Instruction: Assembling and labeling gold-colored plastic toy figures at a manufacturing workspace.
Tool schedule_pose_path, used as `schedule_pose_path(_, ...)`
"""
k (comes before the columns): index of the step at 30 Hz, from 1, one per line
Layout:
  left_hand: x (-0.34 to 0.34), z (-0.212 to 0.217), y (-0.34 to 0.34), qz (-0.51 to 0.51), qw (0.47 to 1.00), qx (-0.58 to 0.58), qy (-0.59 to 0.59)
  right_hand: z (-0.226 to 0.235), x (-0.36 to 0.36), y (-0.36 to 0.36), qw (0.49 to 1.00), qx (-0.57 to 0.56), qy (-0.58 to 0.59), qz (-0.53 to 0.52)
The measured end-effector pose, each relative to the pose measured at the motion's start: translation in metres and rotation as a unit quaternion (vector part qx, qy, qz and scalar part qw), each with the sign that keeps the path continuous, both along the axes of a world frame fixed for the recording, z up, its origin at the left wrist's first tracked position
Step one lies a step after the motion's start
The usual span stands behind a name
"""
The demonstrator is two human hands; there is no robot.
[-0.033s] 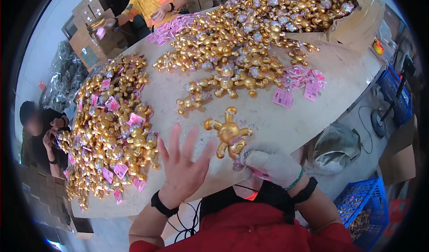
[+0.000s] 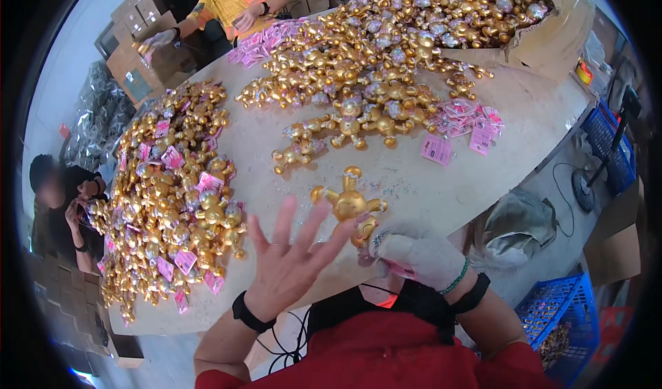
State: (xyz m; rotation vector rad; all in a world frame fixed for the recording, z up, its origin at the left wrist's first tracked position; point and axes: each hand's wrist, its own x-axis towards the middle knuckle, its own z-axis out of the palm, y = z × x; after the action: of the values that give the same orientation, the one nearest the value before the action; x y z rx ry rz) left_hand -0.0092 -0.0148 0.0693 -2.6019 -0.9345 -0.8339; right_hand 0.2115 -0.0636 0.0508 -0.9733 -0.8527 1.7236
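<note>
A gold figurine [image 2: 349, 204] with rounded limbs lies on the table in front of me, its smiling face turned toward my side. My left hand [image 2: 288, 261] is bare, with fingers spread wide, and holds nothing. Its thumb reaches over the figurine's body in this view; whether it touches cannot be told. My right hand [image 2: 420, 258], in a whitish glove, is closed at the figurine's near end, with the fingertips partly hidden. Under that hand a pink card [image 2: 400, 270] shows, tucked against the palm.
Gold figurines with pink tags form a pile [image 2: 169, 203] at left; another heap [image 2: 358, 65] spreads from a cardboard box [image 2: 552, 51]. Loose pink cards [image 2: 436, 149] lie right of centre. Two co-workers sit across and at left. A blue crate [image 2: 558, 313] stands at lower right.
My left hand has shifted slightly right, its thumb now over the figurine. The figurine has moved a little left. The far co-worker's outstretched hand has also moved.
</note>
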Motion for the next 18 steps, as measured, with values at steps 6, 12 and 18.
schedule_pose_path(6, -0.002, 0.012, 0.011, -0.099, 0.982, -0.093, 0.134, 0.007, 0.003, -0.015, 0.991, -0.003, 0.096, 0.093)
schedule_pose_path(12, -0.011, 0.013, -0.021, -0.092, 0.660, -0.739, -0.102, 0.001, 0.023, -0.038, 0.917, 0.252, -0.300, 0.070)
schedule_pose_path(18, -0.009, -0.054, -0.045, -0.108, 0.573, -0.809, -0.073, -0.021, 0.012, -0.056, 0.742, 0.404, -0.524, 0.108)
